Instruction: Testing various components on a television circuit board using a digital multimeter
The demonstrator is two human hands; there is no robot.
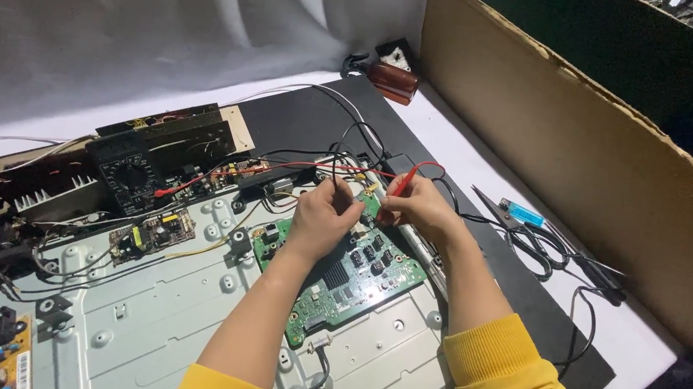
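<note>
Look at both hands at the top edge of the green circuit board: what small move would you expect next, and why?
Probably a glance at the black multimeter. The right hand holds the red probe and the left hand pinches another lead, both tips at the green circuit board edge, so the contacts look set.

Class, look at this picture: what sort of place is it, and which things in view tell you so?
Probably an electronics repair bench. A green circuit board lies on an opened metal chassis, a multimeter sits beside it, and the right hand holds a red probe to the board.
</note>
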